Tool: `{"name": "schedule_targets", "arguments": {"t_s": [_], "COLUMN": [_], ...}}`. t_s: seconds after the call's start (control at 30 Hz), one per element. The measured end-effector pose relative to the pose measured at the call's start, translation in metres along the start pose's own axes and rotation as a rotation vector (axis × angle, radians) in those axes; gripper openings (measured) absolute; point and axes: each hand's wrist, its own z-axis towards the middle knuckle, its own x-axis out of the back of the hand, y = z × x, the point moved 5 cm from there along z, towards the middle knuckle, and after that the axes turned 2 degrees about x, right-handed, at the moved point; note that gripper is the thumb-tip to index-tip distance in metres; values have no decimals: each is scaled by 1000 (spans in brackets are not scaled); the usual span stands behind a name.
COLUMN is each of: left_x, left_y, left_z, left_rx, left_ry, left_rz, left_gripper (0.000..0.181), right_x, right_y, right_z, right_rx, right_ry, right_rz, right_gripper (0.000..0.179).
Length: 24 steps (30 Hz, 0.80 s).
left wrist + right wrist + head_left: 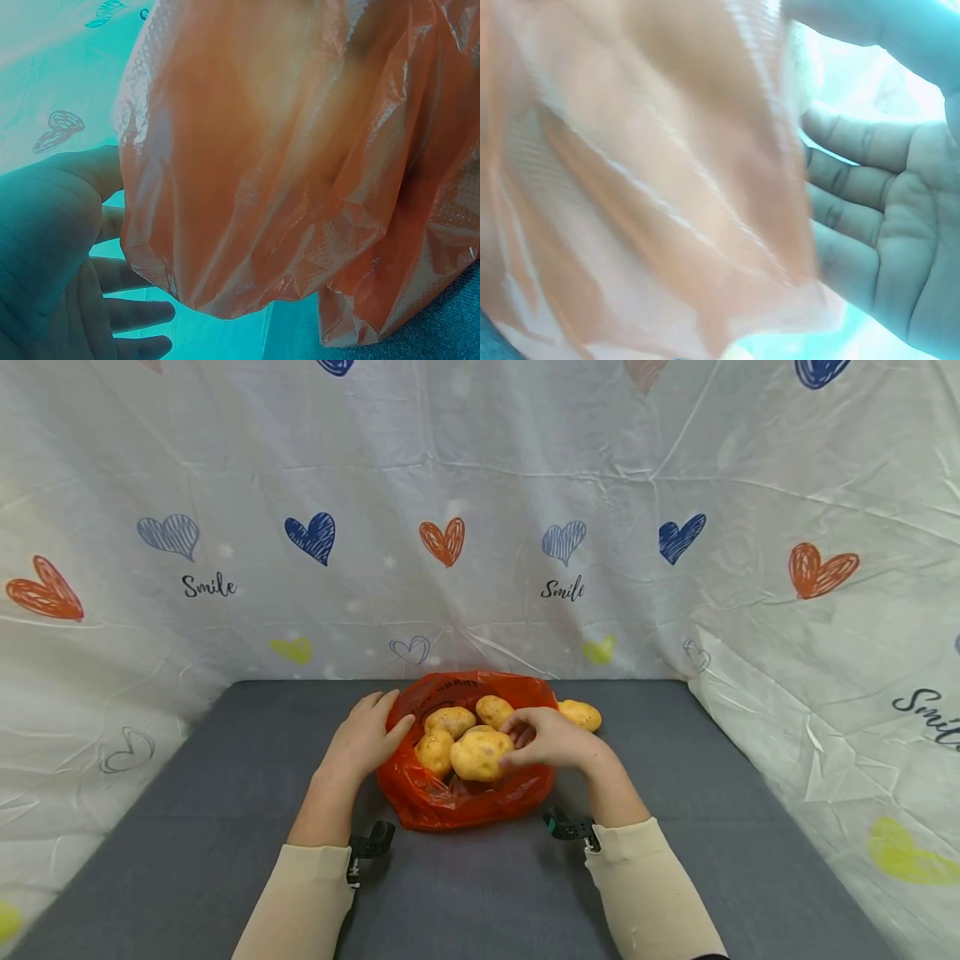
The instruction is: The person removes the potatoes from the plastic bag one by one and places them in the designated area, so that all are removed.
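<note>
A red plastic bag (465,817) stands with its mouth open at the far middle of the table, several yellow potatoes (450,722) inside. My right hand (551,737) reaches over the bag's right rim and holds a large potato (480,755) between thumb and fingers. At the left rim, my left hand (363,733) touches the bag, its thumb toward the opening. The left wrist view shows the left hand's fingers (142,315) fairly straight beside the bag (225,225). In the right wrist view the bag (652,187) hides most of the held potato.
Another potato (580,716) lies on the dark grey table (465,893), just right of the bag. A white sheet (495,627) printed with hearts and "Smile" hangs behind the table and along its sides.
</note>
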Motion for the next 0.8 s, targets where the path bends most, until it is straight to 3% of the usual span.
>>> {"name": "schedule_targets", "arguments": {"t_s": [0.47, 0.8], "left_x": [0, 1], "left_y": [1, 0], "left_z": [-2, -1], "left_rx": [3, 12], "left_ry": [3, 11], "left_rz": [0, -3], "left_gripper": [69, 66], "right_x": [36, 65], "right_y": [-7, 12], "right_z": [-20, -38], "right_rx": [109, 73], "right_ry": [95, 169], "right_rz": [165, 276], "right_gripper": [40, 41]}}
